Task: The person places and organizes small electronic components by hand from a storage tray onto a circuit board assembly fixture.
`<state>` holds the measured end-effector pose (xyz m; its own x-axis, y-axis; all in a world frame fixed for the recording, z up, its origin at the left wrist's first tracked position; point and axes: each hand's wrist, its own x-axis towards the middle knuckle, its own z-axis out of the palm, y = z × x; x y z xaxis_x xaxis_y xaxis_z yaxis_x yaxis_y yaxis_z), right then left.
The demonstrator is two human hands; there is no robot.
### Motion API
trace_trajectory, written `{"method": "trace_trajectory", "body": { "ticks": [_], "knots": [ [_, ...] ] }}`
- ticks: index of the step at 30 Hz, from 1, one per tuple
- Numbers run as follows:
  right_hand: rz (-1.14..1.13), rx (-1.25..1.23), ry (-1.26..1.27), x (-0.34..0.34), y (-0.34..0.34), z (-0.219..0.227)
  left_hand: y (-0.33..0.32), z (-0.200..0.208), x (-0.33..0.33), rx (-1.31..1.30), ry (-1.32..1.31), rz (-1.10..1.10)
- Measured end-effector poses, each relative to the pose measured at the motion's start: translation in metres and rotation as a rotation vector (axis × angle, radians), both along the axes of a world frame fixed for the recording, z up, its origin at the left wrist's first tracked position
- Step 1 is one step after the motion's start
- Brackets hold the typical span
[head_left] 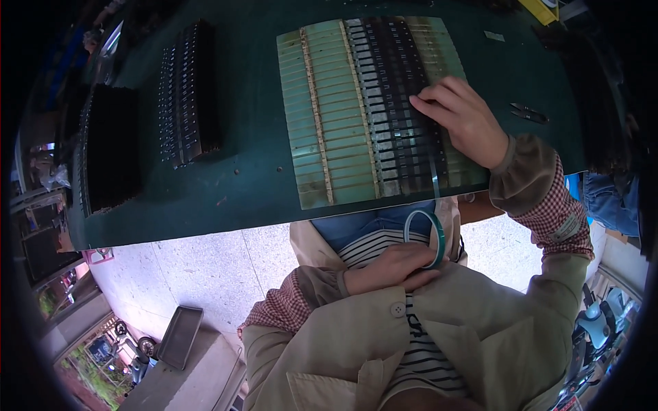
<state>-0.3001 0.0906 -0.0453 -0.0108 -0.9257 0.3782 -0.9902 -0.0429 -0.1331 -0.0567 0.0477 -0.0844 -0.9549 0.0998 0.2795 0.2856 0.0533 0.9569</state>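
My left hand (394,267) is closed around a roll of green tape (437,240), held in front of my chest below the table edge. A narrow, shiny length of tape (434,171) runs up from the roll onto a row of black strips (391,75). These strips lie side by side in a pale green slotted board (339,130) with light crossbars. Over the right part of the board, my right hand (466,120) has its fingers bent and drawn together. Its thumb and fingertips are at the black strips; anything pinched between them is too small to make out.
A dark green table (250,137) bears the board. Stacks of black strips (185,92) and a larger dark stack (110,147) stand to the left. Small thread snips (530,113) lie right of my right hand. A yellow object (539,10) is at the far right.
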Motion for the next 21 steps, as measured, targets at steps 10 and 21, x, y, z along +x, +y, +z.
{"method": "trace_trajectory", "body": {
  "ticks": [10,21],
  "knots": [
    [-0.010,0.050,-0.113,-0.009,0.005,0.013,0.003,-0.002,0.002,0.005,-0.028,-0.021],
    [0.059,0.138,0.027,0.004,0.001,0.016,-0.002,-0.004,0.001,-0.013,-0.020,-0.005]
  ]
}}
